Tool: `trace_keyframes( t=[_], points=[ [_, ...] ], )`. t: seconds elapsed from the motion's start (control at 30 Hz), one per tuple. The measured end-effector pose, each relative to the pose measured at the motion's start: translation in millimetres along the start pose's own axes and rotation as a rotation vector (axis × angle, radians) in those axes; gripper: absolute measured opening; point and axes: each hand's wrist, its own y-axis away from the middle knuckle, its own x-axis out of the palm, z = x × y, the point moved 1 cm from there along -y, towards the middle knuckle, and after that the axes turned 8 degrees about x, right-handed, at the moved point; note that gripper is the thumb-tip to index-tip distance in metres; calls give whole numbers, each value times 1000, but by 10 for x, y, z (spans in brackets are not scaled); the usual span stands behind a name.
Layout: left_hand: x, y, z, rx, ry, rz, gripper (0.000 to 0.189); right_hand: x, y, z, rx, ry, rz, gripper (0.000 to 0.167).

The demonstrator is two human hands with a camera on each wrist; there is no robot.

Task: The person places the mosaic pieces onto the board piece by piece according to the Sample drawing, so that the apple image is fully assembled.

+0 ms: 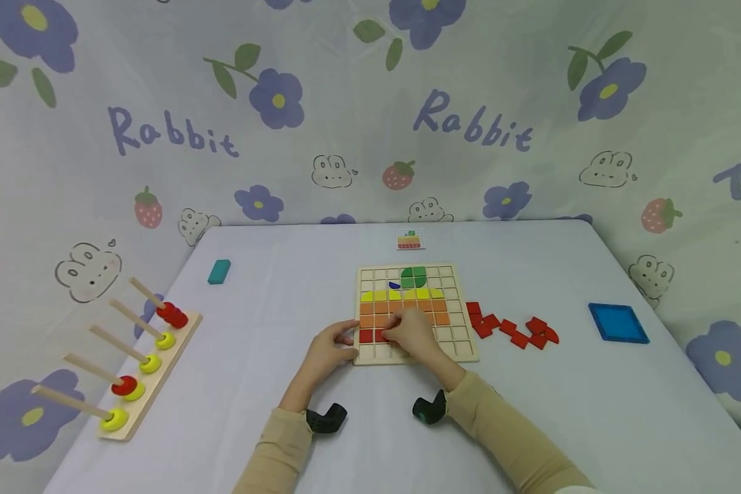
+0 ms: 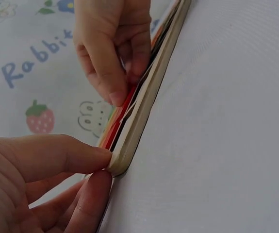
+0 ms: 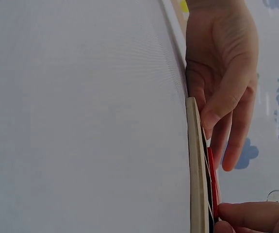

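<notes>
A wooden grid board (image 1: 463, 339) lies mid-table, its cells partly filled with yellow, orange, green and red pieces. My left hand (image 1: 328, 348) holds the board's left edge, thumb and fingers at its near corner in the left wrist view. Over the lower rows, my right hand (image 1: 415, 336) pinches a red square tile (image 1: 379, 335), pressed close to the grid beside another red tile (image 1: 366, 336). Its fingertips hide part of that tile. A small dark blue piece (image 1: 394, 285) sits by the green pieces (image 1: 414, 277) near the top.
Loose red pieces (image 1: 520, 339) are scattered right of the board. Behind it lies a small pattern card (image 1: 410, 239). A blue tray (image 1: 619, 323) is at far right, a teal block (image 1: 219, 272) at back left, and a peg stand (image 1: 154, 384) with rings along the left edge.
</notes>
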Motion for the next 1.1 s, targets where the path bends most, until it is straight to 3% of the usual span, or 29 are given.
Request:
trace_keyframes(
  t=[0.13,0.27,0.4,0.6,0.73,1.1],
  points=[
    [0,1,-5,-1,-4,-9,55,-46,-4,-8,20,-70,45,9],
    [5,14,-11,7,-7,-4,55,-224,-10,-69,151,-244,108,11],
    [7,18,-21,12,-6,-7,55,-546,-52,-194,247,-326,89,18],
    [-3,16,-31,13,-17,-16,55,-1076,-137,-464,274,-364,20,28],
    [-3,20,-18,15,-24,-14,55,-1297,-182,-653,339,-399,-7,33],
    [13,18,-14,9,-17,-18,55,-1462,-186,-916,376,-363,-23,39]
  ],
)
